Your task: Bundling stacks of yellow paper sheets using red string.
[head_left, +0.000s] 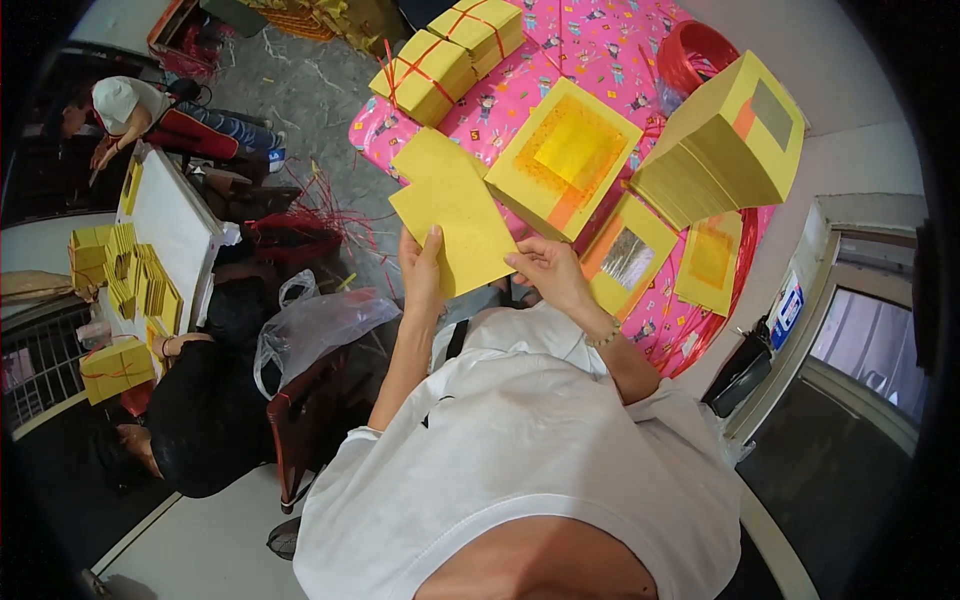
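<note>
Yellow paper (465,240) is held up in front of my chest between both hands. My left hand (420,268) grips its left edge, thumb on top and fingers underneath. With thumb and fingers closed, my right hand (552,272) pinches its lower right corner. Another yellow piece (430,158) shows beyond the far edge; whether it belongs to the held paper I cannot tell. Just past my hands sits a stack of yellow paper (612,125) topped by an orange-and-yellow square. A taller stack (690,175) leans to its right. Nearer lies yellow paper with a silvery square (627,258).
Everything stands on a pink patterned tablecloth (600,40). Bundles tied with red ribbon (430,75) lie at the far left, a red ribbon roll (690,60) far right. A plastic bag (325,330) hangs on a chair. Two people work at a white table (175,210).
</note>
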Action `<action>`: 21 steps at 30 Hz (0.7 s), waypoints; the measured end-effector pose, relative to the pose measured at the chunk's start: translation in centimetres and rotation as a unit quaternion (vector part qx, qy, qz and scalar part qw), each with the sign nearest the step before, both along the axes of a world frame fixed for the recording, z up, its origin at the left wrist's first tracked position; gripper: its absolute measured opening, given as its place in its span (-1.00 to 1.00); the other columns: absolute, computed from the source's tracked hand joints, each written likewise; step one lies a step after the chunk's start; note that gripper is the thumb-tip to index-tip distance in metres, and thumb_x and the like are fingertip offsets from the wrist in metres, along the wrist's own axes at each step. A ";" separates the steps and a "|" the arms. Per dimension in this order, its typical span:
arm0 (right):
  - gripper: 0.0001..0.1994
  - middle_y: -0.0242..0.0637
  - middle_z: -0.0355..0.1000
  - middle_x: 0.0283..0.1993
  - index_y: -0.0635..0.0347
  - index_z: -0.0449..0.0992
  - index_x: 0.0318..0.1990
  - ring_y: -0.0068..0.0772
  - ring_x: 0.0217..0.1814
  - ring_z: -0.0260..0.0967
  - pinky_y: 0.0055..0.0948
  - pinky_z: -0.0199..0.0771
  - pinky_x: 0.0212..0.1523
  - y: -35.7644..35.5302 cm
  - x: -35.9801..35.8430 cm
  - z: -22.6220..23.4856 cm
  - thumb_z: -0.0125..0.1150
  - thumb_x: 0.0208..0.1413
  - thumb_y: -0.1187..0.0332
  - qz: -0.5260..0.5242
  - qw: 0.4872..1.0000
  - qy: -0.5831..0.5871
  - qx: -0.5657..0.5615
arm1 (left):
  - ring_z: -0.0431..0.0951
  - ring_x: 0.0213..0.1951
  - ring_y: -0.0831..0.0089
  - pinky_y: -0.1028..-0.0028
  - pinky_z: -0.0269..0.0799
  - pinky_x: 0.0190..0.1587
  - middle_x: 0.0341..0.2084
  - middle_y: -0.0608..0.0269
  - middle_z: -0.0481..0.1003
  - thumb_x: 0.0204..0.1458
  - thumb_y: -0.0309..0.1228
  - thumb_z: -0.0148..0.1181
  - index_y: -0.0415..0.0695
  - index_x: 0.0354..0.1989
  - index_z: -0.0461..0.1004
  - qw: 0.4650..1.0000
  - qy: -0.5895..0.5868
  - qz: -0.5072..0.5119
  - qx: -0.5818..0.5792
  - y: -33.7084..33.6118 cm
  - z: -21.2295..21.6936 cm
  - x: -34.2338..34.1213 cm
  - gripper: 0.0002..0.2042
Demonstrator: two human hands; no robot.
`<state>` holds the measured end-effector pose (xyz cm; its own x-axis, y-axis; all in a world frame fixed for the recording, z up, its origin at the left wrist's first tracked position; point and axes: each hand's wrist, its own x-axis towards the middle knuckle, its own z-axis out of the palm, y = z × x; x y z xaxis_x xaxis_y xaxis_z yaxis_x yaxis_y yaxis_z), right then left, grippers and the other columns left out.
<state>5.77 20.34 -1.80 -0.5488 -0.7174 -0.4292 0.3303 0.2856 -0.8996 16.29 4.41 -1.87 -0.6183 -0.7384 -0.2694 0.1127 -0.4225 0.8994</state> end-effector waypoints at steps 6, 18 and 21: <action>-0.80 -0.36 0.47 -0.31 0.28 0.47 -0.10 -0.65 -0.32 0.39 -0.65 0.37 -0.37 0.9 -1.5 -0.7 0.10 0.15 0.41 -0.103 0.991 0.082 -0.041 | 0.40 0.04 0.35 0.40 0.32 0.08 0.02 0.15 0.38 0.18 -0.52 -0.07 -0.24 0.13 0.21 0.990 -0.013 0.031 0.134 -5.5 -5.1 -1.4 -0.67; -0.81 -0.23 0.40 -0.18 0.31 0.47 -0.12 -0.49 -0.27 0.42 -0.57 0.44 -0.31 2.1 -4.6 1.4 0.06 0.13 0.47 -0.149 0.933 0.308 0.113 | 0.47 -0.03 0.27 0.32 0.48 -0.05 -0.01 0.16 0.40 0.13 -0.52 0.03 -0.22 0.11 0.24 0.989 -0.075 0.064 0.112 -13.0 -15.5 -7.3 -0.65; -0.79 -0.15 0.39 -0.14 0.27 0.46 -0.12 -0.28 -0.15 0.40 -0.42 0.44 -0.18 2.4 -5.1 0.2 0.09 0.08 0.48 -0.140 0.914 0.363 0.117 | 0.47 -0.03 0.26 0.30 0.48 -0.05 -0.01 0.15 0.40 0.12 -0.52 0.04 -0.22 0.10 0.25 0.988 -0.080 0.055 0.120 -12.9 -17.4 -7.5 -0.65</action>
<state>0.71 22.77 -1.59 -0.8973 -0.4415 -0.0023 -0.2406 0.4932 -0.8360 8.81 -8.45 -19.27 -0.4729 -0.7026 -0.5317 0.0353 -0.6180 0.7854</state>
